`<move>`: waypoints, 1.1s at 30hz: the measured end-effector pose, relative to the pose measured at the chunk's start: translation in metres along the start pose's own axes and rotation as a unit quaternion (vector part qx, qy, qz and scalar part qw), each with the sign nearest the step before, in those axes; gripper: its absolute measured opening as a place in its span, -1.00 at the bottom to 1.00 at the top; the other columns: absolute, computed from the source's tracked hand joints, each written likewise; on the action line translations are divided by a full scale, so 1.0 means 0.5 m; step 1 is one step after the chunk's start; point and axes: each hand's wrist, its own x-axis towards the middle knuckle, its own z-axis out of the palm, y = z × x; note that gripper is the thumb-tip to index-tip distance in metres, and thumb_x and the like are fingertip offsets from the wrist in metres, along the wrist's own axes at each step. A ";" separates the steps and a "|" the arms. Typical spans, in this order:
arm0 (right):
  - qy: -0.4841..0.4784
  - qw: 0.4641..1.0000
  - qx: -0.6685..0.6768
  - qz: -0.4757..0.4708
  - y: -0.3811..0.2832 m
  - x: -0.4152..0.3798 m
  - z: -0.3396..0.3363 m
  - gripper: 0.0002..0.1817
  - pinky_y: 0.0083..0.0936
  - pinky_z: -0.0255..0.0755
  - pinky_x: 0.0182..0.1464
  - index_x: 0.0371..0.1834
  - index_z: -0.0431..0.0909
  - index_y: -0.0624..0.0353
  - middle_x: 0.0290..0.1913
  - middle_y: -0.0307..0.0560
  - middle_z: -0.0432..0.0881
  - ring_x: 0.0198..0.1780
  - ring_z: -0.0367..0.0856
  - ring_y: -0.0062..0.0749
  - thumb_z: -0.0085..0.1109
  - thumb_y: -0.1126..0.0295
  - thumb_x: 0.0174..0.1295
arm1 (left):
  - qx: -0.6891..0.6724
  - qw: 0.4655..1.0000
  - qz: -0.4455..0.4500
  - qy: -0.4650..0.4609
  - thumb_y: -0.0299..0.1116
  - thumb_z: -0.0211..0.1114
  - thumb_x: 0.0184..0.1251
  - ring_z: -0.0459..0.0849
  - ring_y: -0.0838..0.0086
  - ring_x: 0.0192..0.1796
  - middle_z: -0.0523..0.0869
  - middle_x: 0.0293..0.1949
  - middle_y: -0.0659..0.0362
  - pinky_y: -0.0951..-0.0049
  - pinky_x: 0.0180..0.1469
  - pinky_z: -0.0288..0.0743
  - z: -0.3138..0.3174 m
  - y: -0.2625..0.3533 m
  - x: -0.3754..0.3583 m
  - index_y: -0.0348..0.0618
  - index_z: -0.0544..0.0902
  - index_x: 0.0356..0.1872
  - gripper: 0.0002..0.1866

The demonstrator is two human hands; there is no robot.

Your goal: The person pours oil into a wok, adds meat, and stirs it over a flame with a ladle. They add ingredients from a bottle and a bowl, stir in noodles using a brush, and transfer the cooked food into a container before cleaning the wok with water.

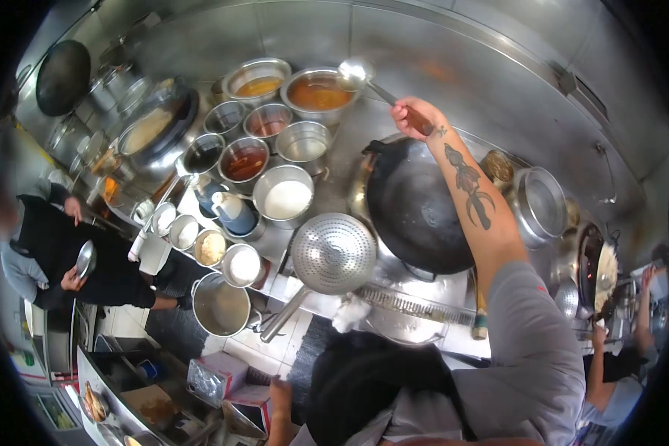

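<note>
My right hand [416, 119] is closed round the wooden handle of a metal ladle [357, 72], whose bowl is over the right rim of a metal pot of orange liquid [320, 93]. Beneath my forearm sits a dark wok [416, 212] on the stove. At the bottom, my left hand [280, 392] hangs low beside some cardboard boxes [249, 401]; its fingers are too small and blurred to make out. A perforated metal strainer [333, 254] lies left of the wok, its handle pointing down to the left.
Bowls of sauces [244, 160] and white powder [283, 198] stand left of the wok, near bottles [234, 212]. An empty metal pot [221, 305] is lower left. One person [74, 253] stands at left holding a metal bowl; another person [617, 379] works at far right.
</note>
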 end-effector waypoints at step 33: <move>0.298 0.720 -0.601 -0.177 0.603 -0.748 -0.372 -0.71 -0.62 0.31 -0.66 0.02 0.43 0.28 -0.61 -0.27 0.42 -0.71 0.41 -0.63 0.08 0.45 0.24 | 0.277 0.668 0.461 -0.515 -0.01 0.22 0.10 0.05 0.10 0.50 0.12 0.44 -0.18 0.15 0.46 0.04 0.540 0.823 -0.197 -0.37 0.11 0.40 -0.09</move>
